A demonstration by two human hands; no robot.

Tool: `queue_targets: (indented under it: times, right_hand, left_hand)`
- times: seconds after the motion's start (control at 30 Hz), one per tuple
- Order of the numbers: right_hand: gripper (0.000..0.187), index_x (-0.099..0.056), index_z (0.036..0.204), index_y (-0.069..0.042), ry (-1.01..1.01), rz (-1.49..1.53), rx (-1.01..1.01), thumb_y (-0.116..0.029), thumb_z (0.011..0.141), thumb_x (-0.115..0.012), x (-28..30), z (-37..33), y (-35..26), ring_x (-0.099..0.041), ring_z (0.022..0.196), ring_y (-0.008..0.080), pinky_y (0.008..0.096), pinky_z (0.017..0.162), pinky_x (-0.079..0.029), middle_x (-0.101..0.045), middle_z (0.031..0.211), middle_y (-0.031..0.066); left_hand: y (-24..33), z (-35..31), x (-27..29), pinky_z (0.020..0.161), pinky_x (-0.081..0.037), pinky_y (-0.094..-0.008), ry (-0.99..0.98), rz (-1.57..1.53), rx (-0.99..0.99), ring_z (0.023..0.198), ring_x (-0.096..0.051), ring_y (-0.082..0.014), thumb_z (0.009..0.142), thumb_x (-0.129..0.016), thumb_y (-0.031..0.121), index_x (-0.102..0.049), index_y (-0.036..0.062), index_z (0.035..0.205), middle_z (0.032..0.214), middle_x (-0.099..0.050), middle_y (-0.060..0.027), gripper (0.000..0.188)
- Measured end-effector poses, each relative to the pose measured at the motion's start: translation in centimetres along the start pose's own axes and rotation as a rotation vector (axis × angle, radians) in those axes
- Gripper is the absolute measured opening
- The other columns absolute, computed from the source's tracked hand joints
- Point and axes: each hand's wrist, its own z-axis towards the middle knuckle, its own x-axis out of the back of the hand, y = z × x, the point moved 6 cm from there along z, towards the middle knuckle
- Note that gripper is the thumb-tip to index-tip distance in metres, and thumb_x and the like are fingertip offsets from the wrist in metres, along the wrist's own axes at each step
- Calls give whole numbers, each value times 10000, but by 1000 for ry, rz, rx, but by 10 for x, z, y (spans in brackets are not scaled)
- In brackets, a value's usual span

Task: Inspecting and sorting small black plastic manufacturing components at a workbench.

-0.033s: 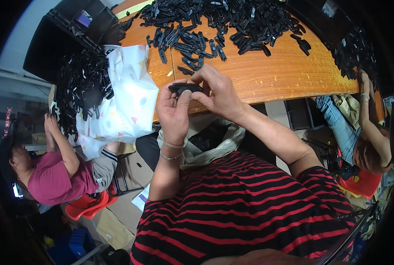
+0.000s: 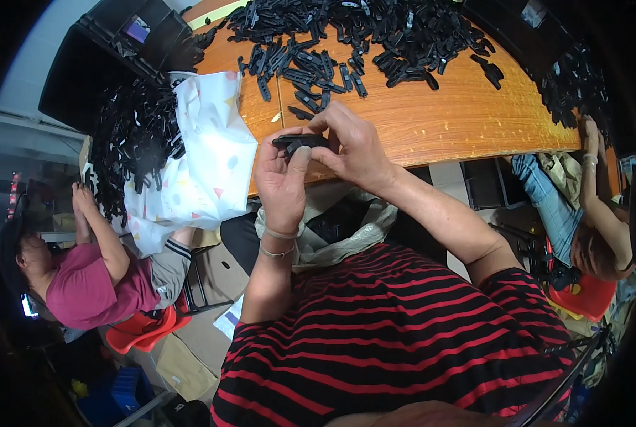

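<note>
A small, long black plastic part (image 2: 300, 141) is held level in front of me, over the near edge of the table. My left hand (image 2: 282, 167) grips its left end, thumb pressed against its near side. On its right end my right hand (image 2: 346, 146) pinches with thumb and curled fingers. The fingers hide much of its shape. Just beyond my hands, loose black plastic parts (image 2: 307, 71) of a similar look lie on the wooden table (image 2: 432, 121). An open pale woven sack (image 2: 375, 228) sits at my lap with something dark inside.
A white patterned sheet (image 2: 215, 149) hangs over the table's left side, beside another heap of black parts (image 2: 140, 135). Black bins (image 2: 90, 64) stand at the far left. One person (image 2: 90, 277) sits at left, another (image 2: 596, 235) at right, both with hands at parts.
The black part has turned slightly between my fingers. Both hands stay in nearly the same place.
</note>
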Motion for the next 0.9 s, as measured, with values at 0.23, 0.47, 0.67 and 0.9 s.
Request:
queue_targets:
  times: [0.23,0.47,0.67,0.9]
  right_hand:
    - [373,-575,1004,-20,-32,-48,19,-90,699,-779,-1,2,-10,-627,663,205,307,557,-505,-574,879,88]
    - [330,-596,1035,-25,-256,-43,-68,-171,782,-748,0,-21,14,-640,665,229,314,564,-505,-603,859,115]
    - [154,-645,883,-22,-221,-359,-288,-143,809,-706,40,-25,108,-643,717,305,377,640,-514,-638,837,153]
    - [151,-648,921,-54,-174,-741,-234,-155,812,-663,63,20,150,-628,780,363,446,693,-513,-614,900,147]
  left_hand:
    - [-15,-2,15,907,-471,-283,31,-310,62,997,-593,-170,953,-548,83,-501,-24,1184,1116,-592,-116,259]
    - [-33,-27,25,676,-456,-267,8,-128,321,752,-539,-108,997,-473,187,-529,-1,1128,897,-584,-61,236]
    - [-49,-64,13,684,-484,-367,-377,1039,54,773,-610,-279,875,-613,167,-559,48,1146,843,-608,-120,301]
    - [-23,-27,12,694,-491,-354,-253,947,-162,794,-620,-314,836,-611,35,-634,15,996,861,-622,-145,163]
